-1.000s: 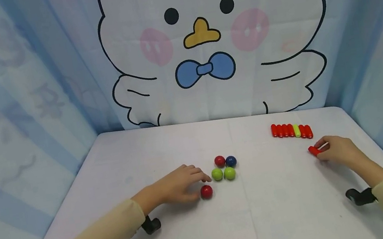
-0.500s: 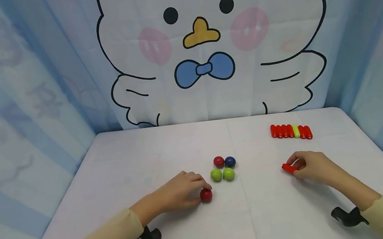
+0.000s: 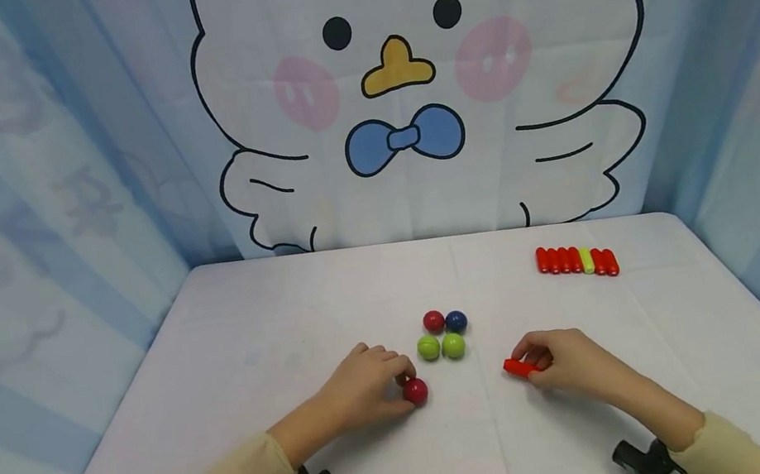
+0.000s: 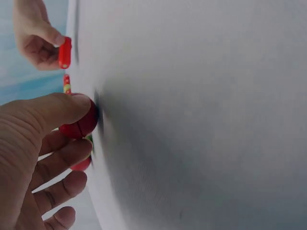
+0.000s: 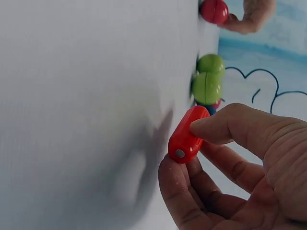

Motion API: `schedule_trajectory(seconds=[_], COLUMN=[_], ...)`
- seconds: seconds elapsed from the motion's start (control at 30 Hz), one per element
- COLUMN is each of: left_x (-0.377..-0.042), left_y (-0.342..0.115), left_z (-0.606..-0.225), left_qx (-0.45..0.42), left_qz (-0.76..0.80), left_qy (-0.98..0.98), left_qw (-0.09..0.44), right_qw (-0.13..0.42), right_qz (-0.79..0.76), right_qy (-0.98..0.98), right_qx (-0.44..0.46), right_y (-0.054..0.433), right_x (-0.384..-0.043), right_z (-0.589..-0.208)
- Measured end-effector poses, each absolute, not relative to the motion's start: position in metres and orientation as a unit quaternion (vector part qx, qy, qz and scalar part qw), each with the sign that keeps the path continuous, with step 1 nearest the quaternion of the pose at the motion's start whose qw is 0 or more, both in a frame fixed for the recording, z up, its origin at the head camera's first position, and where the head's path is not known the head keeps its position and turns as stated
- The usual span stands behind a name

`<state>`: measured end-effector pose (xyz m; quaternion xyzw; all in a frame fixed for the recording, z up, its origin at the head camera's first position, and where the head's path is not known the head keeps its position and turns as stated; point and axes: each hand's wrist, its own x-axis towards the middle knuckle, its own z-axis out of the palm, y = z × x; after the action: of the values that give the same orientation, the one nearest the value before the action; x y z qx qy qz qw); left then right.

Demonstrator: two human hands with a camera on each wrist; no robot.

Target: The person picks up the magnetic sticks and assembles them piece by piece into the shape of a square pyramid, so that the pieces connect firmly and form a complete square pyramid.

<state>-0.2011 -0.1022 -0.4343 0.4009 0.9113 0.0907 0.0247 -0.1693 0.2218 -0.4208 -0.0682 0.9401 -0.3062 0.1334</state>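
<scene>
My left hand (image 3: pixel 369 388) pinches a red ball (image 3: pixel 417 392) low over the white table; in the left wrist view the thumb lies across the ball (image 4: pixel 79 125), a dark seam showing below it. To its right, my right hand (image 3: pixel 573 362) holds a short red rod (image 3: pixel 518 367) between thumb and fingers. Seen by the right wrist camera, the rod (image 5: pixel 184 139) is rounded and tilted, with a silver disc in its near end. Just beyond both hands sit a red ball (image 3: pixel 434 322), a blue ball (image 3: pixel 456 321) and two green balls (image 3: pixel 453 345), grouped closely.
At the back right of the white table (image 3: pixel 285 303) lies a side-by-side row of several red rods (image 3: pixel 564 261) with one yellow-green rod (image 3: pixel 587 260) among them. A printed curtain (image 3: pixel 419 197) hangs behind the table and along both sides.
My right hand has carried the red rod leftward and nearer, from below the row to the middle. My left hand has closed its fingers on the red ball and shifted it slightly nearer.
</scene>
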Motion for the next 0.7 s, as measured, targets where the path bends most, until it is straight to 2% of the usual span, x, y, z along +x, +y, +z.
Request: schedule_trajectory(seconds=[0.23, 0.7], left_x=[-0.196, -0.193], left_y=[-0.096, -0.077], left_z=[-0.441, -0.439], left_qx=[0.372, 0.327], left_qz=[0.113, 0.114], left_qy=[0.921, 0.938], left_qw=[-0.002, 0.015], right_qw=[0.143, 0.151], right_qz=[-0.324, -0.347], right_qy=[0.932, 0.914], right_qx=[-0.077, -0.147], right_y=[0.193, 0.162], right_x=[-0.167, -0.169], right_z=[-0.426, -0.421])
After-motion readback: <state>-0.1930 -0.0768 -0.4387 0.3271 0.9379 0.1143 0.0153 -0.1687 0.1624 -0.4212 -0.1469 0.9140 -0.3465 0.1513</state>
